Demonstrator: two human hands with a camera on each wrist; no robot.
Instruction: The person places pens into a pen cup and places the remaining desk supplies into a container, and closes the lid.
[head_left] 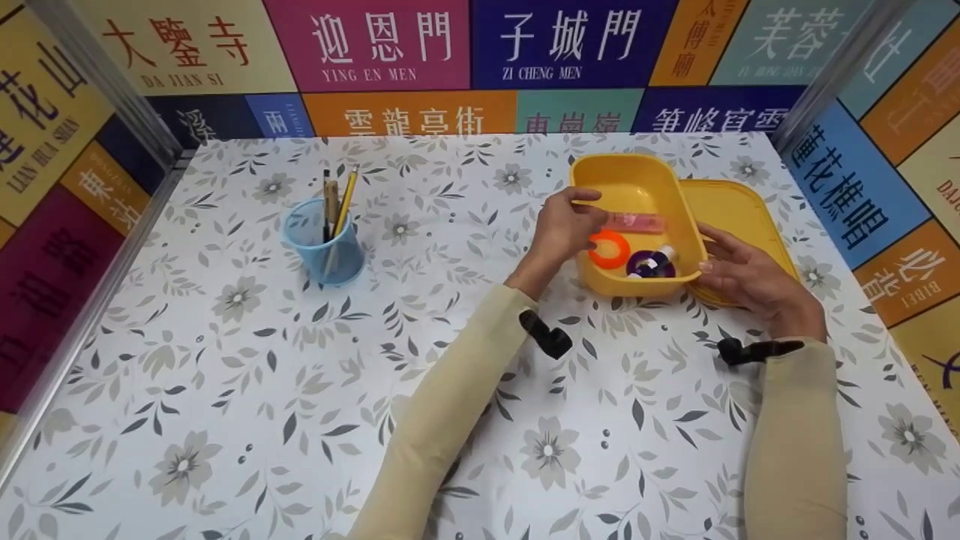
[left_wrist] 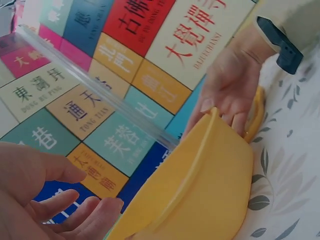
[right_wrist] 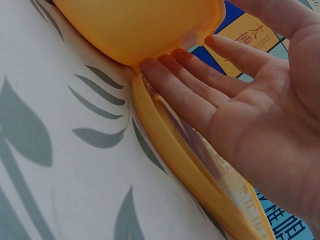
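Observation:
A yellow plastic box [head_left: 630,289] stands uncovered at the back right of the table. Inside lie a pink rectangular piece [head_left: 636,223], an orange ring [head_left: 609,250], a purple ring [head_left: 663,271] and a small dark bottle with a white cap [head_left: 666,252]. My left hand [head_left: 564,229] hovers at the box's left rim, its fingers loosely bent over the inside; the left wrist view shows nothing in its grasp. Against the box's right front corner, the extended fingers of my right hand [head_left: 754,281] touch the outer wall. Under that hand lies the yellow lid [head_left: 739,214].
A light blue pen cup [head_left: 341,266] holding several pencils and pens [head_left: 346,199] stands at the back left. The table [head_left: 300,420] has a floral cover. Panels with large lettering [head_left: 382,45] wall it in behind and at both sides.

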